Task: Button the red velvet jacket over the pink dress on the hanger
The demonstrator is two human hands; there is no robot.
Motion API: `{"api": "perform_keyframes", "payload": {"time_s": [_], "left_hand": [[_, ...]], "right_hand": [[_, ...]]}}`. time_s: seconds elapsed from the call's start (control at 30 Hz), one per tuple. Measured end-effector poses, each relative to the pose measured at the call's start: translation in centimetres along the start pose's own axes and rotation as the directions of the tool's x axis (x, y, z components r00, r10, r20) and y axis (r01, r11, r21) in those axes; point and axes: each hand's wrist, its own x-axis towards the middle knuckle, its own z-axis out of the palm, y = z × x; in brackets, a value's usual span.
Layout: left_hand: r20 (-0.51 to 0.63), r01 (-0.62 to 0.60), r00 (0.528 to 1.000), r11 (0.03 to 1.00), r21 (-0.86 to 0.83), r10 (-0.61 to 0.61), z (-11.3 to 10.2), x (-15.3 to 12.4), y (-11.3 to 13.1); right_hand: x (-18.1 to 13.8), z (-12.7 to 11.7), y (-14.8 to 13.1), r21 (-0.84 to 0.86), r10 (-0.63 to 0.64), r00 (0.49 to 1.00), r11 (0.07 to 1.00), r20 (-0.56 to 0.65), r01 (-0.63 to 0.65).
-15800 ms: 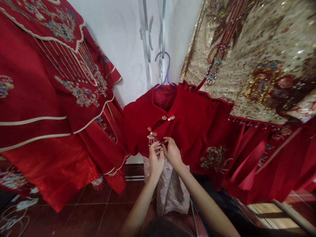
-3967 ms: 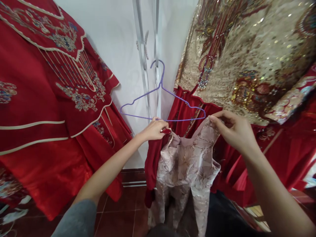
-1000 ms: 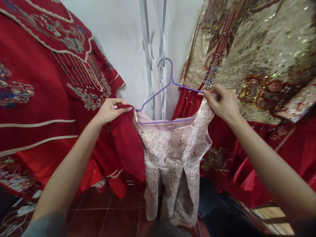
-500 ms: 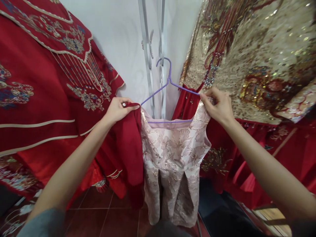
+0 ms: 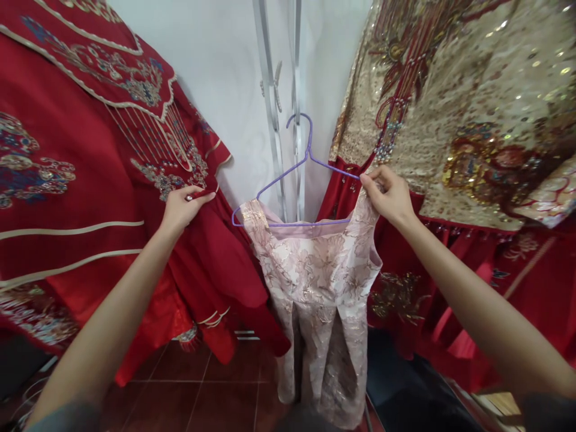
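Observation:
A pale pink brocade dress (image 5: 321,282) hangs on a purple wire hanger (image 5: 297,168) hooked to a metal rail. My right hand (image 5: 387,195) pinches the dress's right shoulder strap against the hanger's arm. My left hand (image 5: 182,207) is closed on the edge of a plain red jacket (image 5: 225,270), held out to the left of the dress and draping down to the floor. The dress's left strap sits on the hanger's left end.
A red embroidered robe (image 5: 67,198) with beaded fringe fills the left side. A gold sequinned garment (image 5: 472,102) over red pleats hangs on the right. A white wall and the metal rail (image 5: 272,90) stand behind. The floor (image 5: 202,396) is dark red tile.
My left hand has pulled the red jacket further left, away from the pink dress, uncovering the dress's left strap on the hanger. My right hand has stayed on the right strap.

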Motion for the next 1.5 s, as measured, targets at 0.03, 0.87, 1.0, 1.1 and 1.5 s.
{"api": "perform_keyframes", "payload": {"time_s": [0.03,0.87,1.0,1.1,1.5], "left_hand": [[0.002,-0.004,1.000,1.000,-0.013,0.004,0.2,0.0,0.3],[0.469,-0.069,0.842,0.915,-0.397,0.267,9.2,2.6,6.9],[0.458,-0.093,0.842,0.913,-0.396,0.284,8.7,2.6,7.0],[0.437,-0.112,0.858,0.929,-0.354,0.270,7.9,2.8,6.7],[0.238,-0.195,0.936,0.944,-0.265,0.260,6.7,4.2,1.8]], "right_hand": [[0.1,0.1,0.2,0.022,0.003,1.000,1.000,0.002,-0.003],[-0.3,9.8,-0.4,0.142,0.008,0.638,0.973,0.770,-0.183],[-1.9,13.0,-2.2,0.067,-0.062,0.669,0.998,0.740,0.019],[-2.2,12.9,-2.6,0.074,-0.077,0.675,0.997,0.734,0.034],[-0.1,8.1,-3.7,0.503,0.082,0.815,0.750,0.574,-0.430]]}}
